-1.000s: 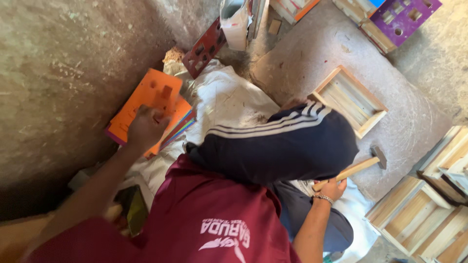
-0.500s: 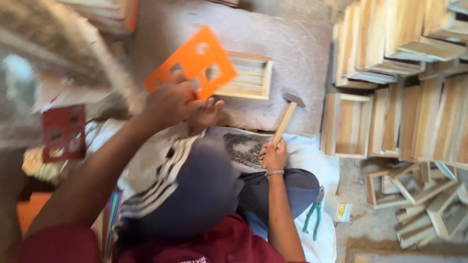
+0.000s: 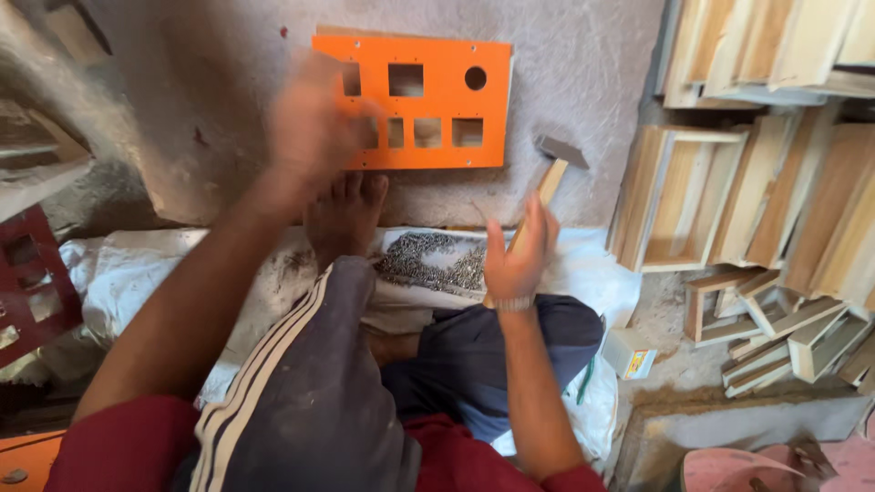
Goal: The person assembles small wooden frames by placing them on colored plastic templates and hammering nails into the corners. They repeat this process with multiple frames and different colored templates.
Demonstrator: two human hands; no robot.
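Here, blurred left hand (image 3: pixel 314 128), grip unclear, at orange panel (image 3: pixel 437 137) left edge; right hand (image 3: pixel 517 260) gripping hammer (image 3: pixel 547 178), head toward panel.

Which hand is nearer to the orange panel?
Left. The left hand overlaps the orange panel's left edge; the right hand holds the hammer below it.

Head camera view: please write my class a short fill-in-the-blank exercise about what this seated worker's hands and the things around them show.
1. The right hand grips a wooden-handled ____.
2. The flat panel with cut-out holes is coloured ____.
3. The blurred left hand is at the panel's ____ edge.
4. The pile of small metal nails lies on a ____ sack.

Missing words: hammer; orange; left; white
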